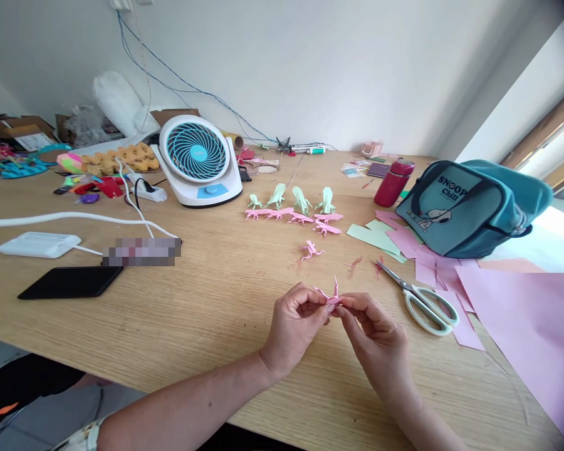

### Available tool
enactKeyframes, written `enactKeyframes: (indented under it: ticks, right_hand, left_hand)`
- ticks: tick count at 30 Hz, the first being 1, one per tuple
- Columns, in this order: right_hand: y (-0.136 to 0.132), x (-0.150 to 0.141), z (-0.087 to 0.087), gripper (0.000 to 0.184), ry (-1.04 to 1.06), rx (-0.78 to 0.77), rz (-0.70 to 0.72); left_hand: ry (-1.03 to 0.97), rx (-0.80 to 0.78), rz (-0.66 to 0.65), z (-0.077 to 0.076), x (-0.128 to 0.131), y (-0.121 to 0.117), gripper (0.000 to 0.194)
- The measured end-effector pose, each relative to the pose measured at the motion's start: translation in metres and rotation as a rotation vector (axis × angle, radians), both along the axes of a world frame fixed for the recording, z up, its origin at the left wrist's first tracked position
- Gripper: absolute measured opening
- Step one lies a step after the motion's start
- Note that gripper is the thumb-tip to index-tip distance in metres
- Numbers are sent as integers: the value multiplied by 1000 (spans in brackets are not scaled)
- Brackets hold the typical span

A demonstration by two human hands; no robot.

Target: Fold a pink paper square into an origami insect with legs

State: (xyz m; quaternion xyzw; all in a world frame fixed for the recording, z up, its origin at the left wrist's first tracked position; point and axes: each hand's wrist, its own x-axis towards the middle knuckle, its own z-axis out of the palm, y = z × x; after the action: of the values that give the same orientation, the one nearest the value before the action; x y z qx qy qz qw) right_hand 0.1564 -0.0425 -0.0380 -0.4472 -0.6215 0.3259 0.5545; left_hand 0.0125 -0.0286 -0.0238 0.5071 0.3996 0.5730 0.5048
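Between my two hands is a small folded pink paper figure (pixel 334 299), with thin points sticking up from it. My left hand (pixel 295 319) pinches its left side, and my right hand (pixel 376 332) pinches its right side; the fingertips nearly meet and cover its lower part. Just beyond lies a loose pink paper figure (pixel 311 249) with thin legs. Farther back, several pink folded paper insects (pixel 301 217) lie in a row, with several pale green folded paper figures (pixel 301 200) standing behind them. Scissors (pixel 427 304) with white handles rest right of my right hand.
Pink paper sheets (pixel 521 326) and green strips (pixel 371 237) spread over the right side. A teal bag (pixel 455 207) and a red bottle (pixel 393 181) stand behind them. On the left are a fan (pixel 197 156), a black phone (pixel 70 282), a white power bank (pixel 40 245) and cables.
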Motion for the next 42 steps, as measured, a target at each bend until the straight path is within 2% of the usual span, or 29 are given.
enactKeyframes:
  ticks: [8, 13, 21, 25, 28, 30, 32, 34, 36, 38, 40, 42]
  right_hand:
    - [3, 4, -3, 13, -105, 96, -54]
    - [4, 4, -1, 13, -119, 82, -26]
    - [3, 8, 4, 13, -228, 183, -67]
    - [3, 11, 8, 14, -288, 213, -73]
    - [6, 14, 11, 13, -306, 215, -91]
    - [8, 17, 13, 11, -327, 213, -120]
    - [9, 19, 14, 9, -364, 228, -144]
    - [10, 21, 15, 9, -411, 245, -153]
    - [10, 22, 14, 8, -453, 251, -153]
    - [10, 22, 12, 8, -490, 259, -147]
    - [11, 23, 9, 8, -532, 286, -154]
    - [11, 24, 5, 9, -586, 314, -179]
  left_hand:
    - [-91, -81, -102, -3, -2, -2, 25]
    - [-139, -111, -132, -6, -2, -3, 22]
    - [-201, -289, -281, 2, -5, -4, 19]
    - [-247, -354, -361, 1, -8, -5, 18]
    - [-138, -289, -356, 0, -14, 6, 19]
    - [41, -221, -277, 5, -21, 23, 20]
    - [264, -85, -194, 17, -29, 42, 17]
    - [421, 137, -147, 35, -35, 57, 16]
    - [534, 320, -253, 52, -38, 62, 18]
    - [633, 463, -381, 62, -36, 58, 20]
    - [741, 537, -451, 61, -30, 50, 20]
    - [763, 498, -371, 51, -24, 42, 16]
